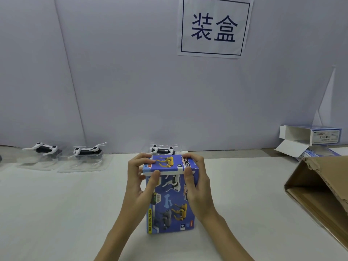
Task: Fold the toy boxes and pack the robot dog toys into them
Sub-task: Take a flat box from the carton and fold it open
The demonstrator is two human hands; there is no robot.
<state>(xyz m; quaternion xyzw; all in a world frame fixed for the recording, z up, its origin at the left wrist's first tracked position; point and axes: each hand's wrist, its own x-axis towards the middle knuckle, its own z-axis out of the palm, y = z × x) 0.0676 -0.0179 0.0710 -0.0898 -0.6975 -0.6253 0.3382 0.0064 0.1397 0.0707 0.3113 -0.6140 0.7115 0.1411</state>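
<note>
**One Box Nearly Shut, More Dogs Waiting**

On the white table (56, 204), the tall blue printed cardboard toy box (170, 200) is stood upright. Its top flap is pinched down by the left hand (140, 178) and the right hand (195, 178), thumbs in front, fingers curled on top. Three white-and-black robot dog toys (87, 150) in clear plastic trays are left behind it. An open white box (308, 136) is seen far right.

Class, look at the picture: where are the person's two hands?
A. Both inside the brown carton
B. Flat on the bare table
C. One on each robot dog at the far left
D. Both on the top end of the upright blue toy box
D: the left hand and right hand grip the top flap of the blue toy box, standing upright on the table.
</note>
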